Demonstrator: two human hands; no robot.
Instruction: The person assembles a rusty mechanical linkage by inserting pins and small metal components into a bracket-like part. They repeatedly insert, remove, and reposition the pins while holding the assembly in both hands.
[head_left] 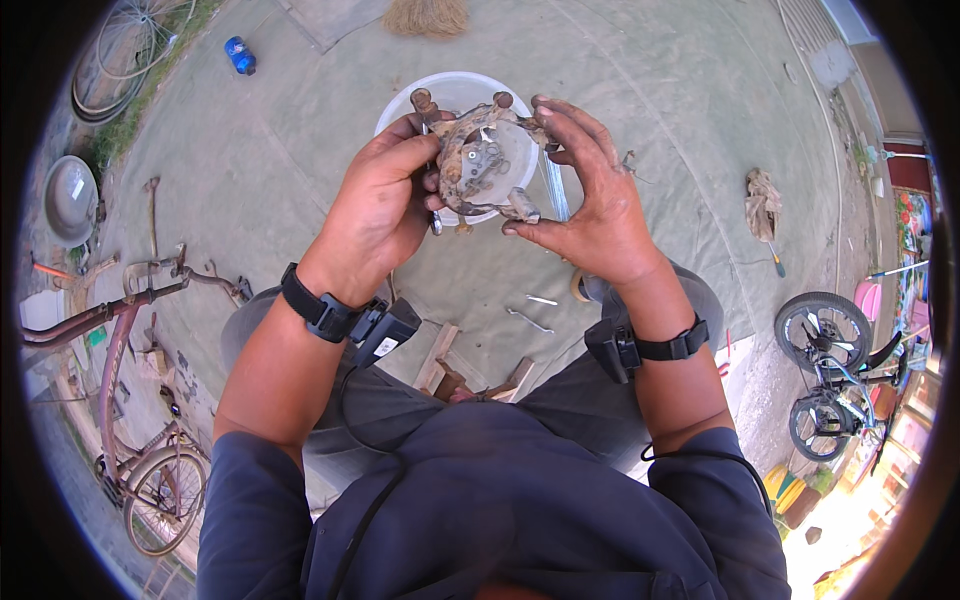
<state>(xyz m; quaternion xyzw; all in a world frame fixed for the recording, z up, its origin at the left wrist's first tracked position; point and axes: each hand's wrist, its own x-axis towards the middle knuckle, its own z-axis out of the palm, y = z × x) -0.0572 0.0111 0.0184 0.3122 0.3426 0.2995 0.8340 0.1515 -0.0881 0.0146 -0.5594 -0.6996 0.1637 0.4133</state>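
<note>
A rusty, dirty metal ring with stubby arms (455, 160) is held up between my two hands. My left hand (385, 190) is closed round its left side, thumb on top. Along those fingers shows a thin shiny metal tool (436, 222), mostly hidden; its kind I cannot make out. My right hand (590, 185) spans the ring's right side, fingertips at the upper arm and thumb beside the lower grey stub. Beneath is a whitish plastic basin (455, 82), with several small dark rings and metal bits (485, 165) visible through the ring's opening.
Two wrenches (530, 320) lie between my knees, near wooden pieces (440, 358) and a tape roll (578, 285). A rusty bicycle frame (115, 370) and metal bowl (70, 200) are left; a blue container (240, 55) is far left. A rag (762, 205) and bicycle (830, 370) are right.
</note>
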